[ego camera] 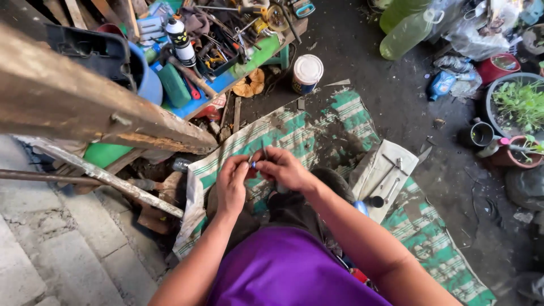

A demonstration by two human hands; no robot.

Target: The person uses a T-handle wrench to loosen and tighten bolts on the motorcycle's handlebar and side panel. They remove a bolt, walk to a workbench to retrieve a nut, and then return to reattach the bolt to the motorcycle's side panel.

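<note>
My left hand and my right hand meet in front of me over a green and white striped mat. Between the fingertips of both hands sits a small blue and metal part; both hands pinch it. A thin dark piece rises from it near my right fingers. What the part is stays too small to tell. My purple shirt fills the lower middle of the view.
A low bench piled with tools, spray cans and bottles stands at the back left. A white-lidded tin sits on the dark floor. Wrenches lie on a cloth at my right. Plant pots and plastic bottles crowd the right. A rusty beam crosses at left.
</note>
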